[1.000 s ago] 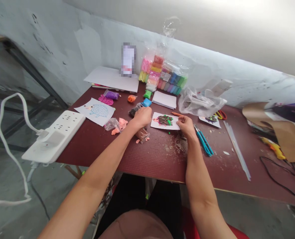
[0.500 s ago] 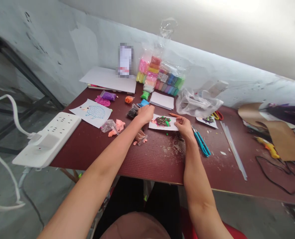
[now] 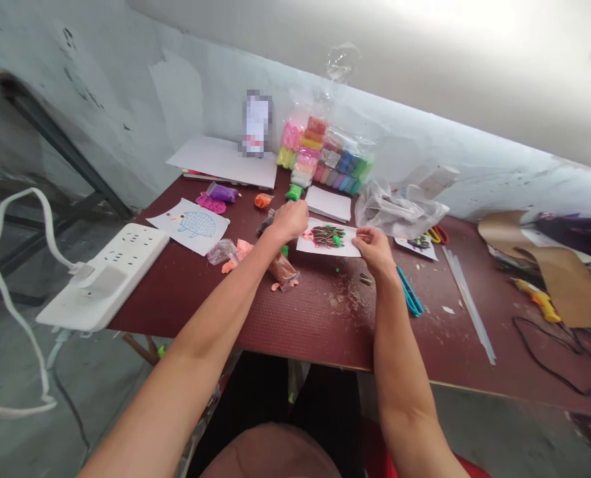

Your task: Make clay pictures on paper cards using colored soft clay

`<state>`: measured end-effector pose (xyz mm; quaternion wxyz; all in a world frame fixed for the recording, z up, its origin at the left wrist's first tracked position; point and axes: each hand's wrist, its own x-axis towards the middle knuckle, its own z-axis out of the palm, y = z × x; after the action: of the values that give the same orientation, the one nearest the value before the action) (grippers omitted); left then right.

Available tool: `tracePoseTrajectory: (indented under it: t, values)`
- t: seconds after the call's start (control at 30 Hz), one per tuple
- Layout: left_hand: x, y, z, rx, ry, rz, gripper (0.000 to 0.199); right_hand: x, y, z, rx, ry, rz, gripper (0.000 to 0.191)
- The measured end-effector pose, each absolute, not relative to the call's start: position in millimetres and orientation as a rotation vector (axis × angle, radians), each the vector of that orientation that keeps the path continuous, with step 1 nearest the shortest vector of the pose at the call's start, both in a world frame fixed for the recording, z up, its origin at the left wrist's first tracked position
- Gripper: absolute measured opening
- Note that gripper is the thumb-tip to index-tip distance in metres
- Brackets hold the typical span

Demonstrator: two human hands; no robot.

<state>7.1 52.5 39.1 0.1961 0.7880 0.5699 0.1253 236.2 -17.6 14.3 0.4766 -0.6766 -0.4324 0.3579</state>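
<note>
A white card (image 3: pixel 344 249) bearing a hedgehog shape with a pink face, brown twigs and green clay dots is tilted up off the table. My right hand (image 3: pixel 374 245) grips its right end between thumb and fingers. At the card's left end is my left hand (image 3: pixel 291 220), closed, its fingertips hidden behind the hand, so I cannot make out what it holds. Under and beside the left wrist lie a bag of brown clay (image 3: pixel 284 269) and salmon clay (image 3: pixel 243 250). Teal scissors (image 3: pixel 410 292) lie beside my right forearm.
Further left lie a hedgehog drawing (image 3: pixel 188 226) and a white power strip (image 3: pixel 109 275). Behind are clay packs (image 3: pixel 342 162), white paper (image 3: pixel 328 203) and a plastic bag (image 3: pixel 400 209). At right are clear sticks (image 3: pixel 469 305) and a yellow glue gun (image 3: pixel 539 299).
The left hand has moved slightly up, now covering the blue clay. The card's right side has been raised a little with the right hand. The whole view has shifted slightly.
</note>
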Motion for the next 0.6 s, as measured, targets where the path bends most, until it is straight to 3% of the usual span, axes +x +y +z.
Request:
tracePoseTrajectory:
  t: [0.23,0.6]
  values:
    - [-64,70,58,2.123,1.770,0.544,0.034,166,15,41,-1.606,-1.128,1.015,0.030]
    - [-185,94,55,1.931,2.220,0.390,0.025,15,61,34,-1.483,-1.299,1.297,0.039]
